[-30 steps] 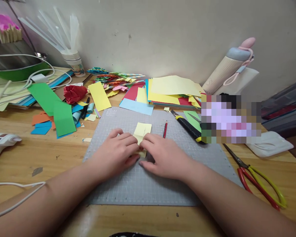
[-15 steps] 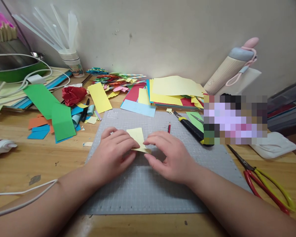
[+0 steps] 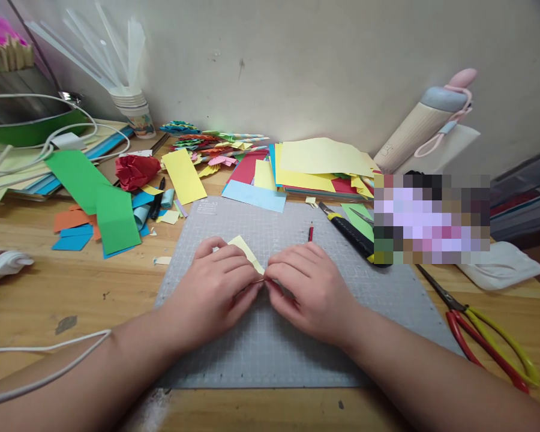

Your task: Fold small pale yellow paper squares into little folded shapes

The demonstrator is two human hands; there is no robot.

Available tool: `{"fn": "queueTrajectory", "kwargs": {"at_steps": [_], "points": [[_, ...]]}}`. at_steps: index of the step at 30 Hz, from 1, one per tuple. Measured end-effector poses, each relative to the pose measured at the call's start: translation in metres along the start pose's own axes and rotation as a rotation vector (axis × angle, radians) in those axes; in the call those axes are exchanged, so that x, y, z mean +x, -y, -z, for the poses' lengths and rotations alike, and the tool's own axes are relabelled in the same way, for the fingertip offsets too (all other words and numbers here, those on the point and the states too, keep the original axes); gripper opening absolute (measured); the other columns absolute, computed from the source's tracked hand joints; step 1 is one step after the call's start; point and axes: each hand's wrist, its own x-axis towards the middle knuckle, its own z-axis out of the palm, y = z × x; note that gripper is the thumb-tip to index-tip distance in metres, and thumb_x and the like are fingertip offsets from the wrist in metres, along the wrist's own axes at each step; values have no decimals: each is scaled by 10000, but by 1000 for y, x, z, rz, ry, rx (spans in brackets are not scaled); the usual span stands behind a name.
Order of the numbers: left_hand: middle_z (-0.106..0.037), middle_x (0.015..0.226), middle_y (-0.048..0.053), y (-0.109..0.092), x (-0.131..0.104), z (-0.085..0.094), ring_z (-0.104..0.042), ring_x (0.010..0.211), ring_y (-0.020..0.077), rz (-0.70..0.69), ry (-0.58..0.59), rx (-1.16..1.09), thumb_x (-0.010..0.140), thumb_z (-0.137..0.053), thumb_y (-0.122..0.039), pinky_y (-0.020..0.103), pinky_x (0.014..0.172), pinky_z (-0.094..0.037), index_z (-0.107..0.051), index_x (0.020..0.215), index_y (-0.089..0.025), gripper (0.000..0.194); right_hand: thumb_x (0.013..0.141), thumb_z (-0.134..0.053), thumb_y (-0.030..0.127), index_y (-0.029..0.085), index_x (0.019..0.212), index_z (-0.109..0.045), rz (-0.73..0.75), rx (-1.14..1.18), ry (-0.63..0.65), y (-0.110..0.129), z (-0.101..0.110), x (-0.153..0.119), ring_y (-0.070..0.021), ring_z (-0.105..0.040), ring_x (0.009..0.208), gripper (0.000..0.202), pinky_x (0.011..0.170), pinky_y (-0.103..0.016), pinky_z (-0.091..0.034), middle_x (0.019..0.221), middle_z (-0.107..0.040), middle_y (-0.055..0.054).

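Note:
A small pale yellow paper (image 3: 247, 250) is pinched at its near edge between both hands, over the grey cutting mat (image 3: 261, 354). My left hand (image 3: 222, 288) closes its thumb and fingertips on the paper's near left part. Its right corner is gripped by my right hand (image 3: 308, 291), fingertips almost touching those of the left. The fingers cover much of the near edge. Just beyond my right hand lies a short red pencil (image 3: 310, 232).
Behind the mat are coloured paper sheets (image 3: 324, 157) and folded paper pieces. Green strips (image 3: 117, 219) lie left. A black-yellow cutter (image 3: 351, 236), red-yellow scissors (image 3: 486, 336) and a leaning bottle (image 3: 423, 123) are on the right. A white cable (image 3: 49, 372) crosses near my left forearm.
My right thumb and fingers have closed on the paper's near right corner. The paper has turned and tilted, and more of it is hidden behind the fingers.

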Motion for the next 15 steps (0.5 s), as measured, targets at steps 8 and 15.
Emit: {"fn": "queueTrajectory", "kwargs": {"at_steps": [8, 15], "points": [[-694, 784, -11, -5, 0, 1, -586, 801, 168, -80, -72, -6, 895, -501, -121, 373, 808, -331, -614, 786, -189, 170, 795, -496, 87, 200, 726, -571, 49, -13, -43, 1, -4, -1, -181, -578, 767, 152, 690, -347, -381, 802, -688, -15], [-735, 821, -15, -7, -1, 6, -620, 816, 180, -101, -194, 20, 865, -576, -125, 394, 812, -342, -643, 831, -200, 106, 760, -505, 61, 205, 729, -533, 77, -33, -120, -4, 1, -2, -174, -578, 721, 149, 660, -347, -394, 752, -668, -6]]}}
